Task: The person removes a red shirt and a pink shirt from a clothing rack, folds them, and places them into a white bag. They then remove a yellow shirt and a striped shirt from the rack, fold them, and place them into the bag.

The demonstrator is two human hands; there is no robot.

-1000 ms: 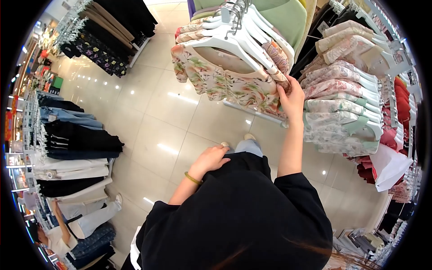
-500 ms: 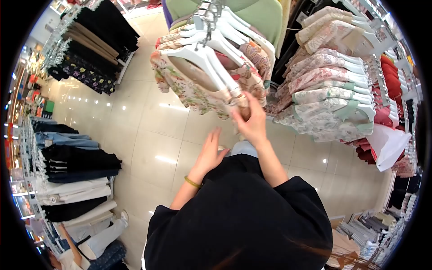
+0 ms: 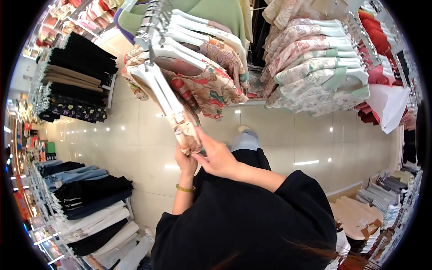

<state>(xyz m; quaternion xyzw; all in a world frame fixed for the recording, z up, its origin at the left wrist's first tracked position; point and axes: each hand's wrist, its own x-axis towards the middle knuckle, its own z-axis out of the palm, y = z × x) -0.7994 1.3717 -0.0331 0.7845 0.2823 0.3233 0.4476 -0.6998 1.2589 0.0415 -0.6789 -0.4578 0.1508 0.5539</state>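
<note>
A floral blouse (image 3: 186, 131) hangs from a white hanger (image 3: 163, 92) and is turned nearly edge-on, its shoulder end towards me. My left hand (image 3: 185, 164), with a yellow-green bangle (image 3: 185, 189) at the wrist, grips the blouse's near end from below, its fingertips partly hidden. From the right, my right hand (image 3: 218, 157) has its thumb and fingers on the same end of the fabric. Just behind hangs another patterned blouse (image 3: 213, 90) with red and green shapes. Both hang on a metal display rail (image 3: 150, 27).
A rack of pale floral tops (image 3: 310, 67) stands to the right, with a white bag (image 3: 389, 105) beside it. Dark trousers (image 3: 78, 56) and folded-over jeans (image 3: 81, 173) hang on the left. Shiny tiles (image 3: 283, 135) cover the floor; a beige garment (image 3: 355, 216) is low right.
My left hand has come up from below and taken hold of the blouse beside my right hand. The blouse has swung left and turned edge-on. The whole view has shifted.
</note>
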